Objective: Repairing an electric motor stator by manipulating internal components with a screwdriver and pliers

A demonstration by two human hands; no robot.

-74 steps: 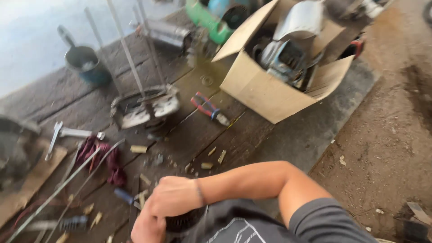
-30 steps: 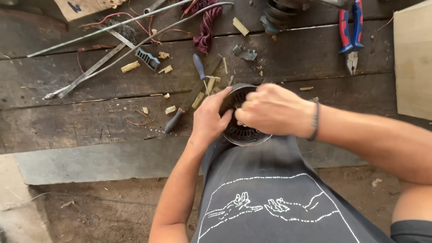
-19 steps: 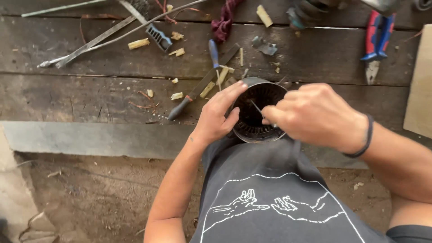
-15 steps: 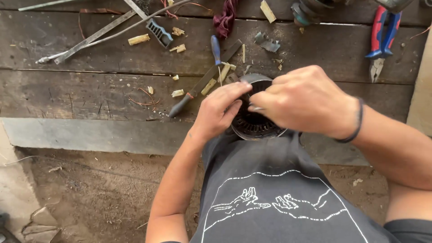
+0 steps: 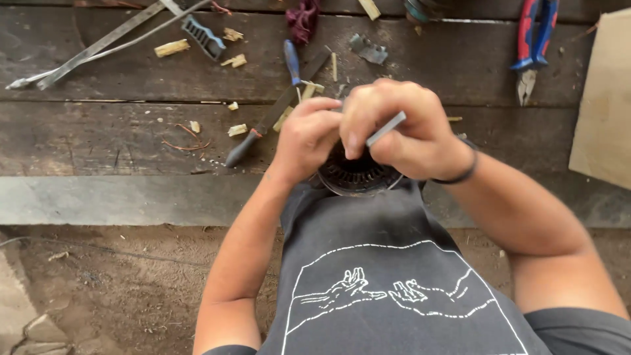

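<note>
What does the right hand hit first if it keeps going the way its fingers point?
Probably the left hand: the right hand points left across the round slotted metal core, and their fingers already look close or touching; depth is unclear.

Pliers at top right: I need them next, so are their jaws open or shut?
Shut: the pliers lie flat on the planks, their jaws meeting at the tip.

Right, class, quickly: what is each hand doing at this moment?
Left hand: fingers curled on the round motor part.
Right hand: closed, pinching a thin grey strip.
</note>
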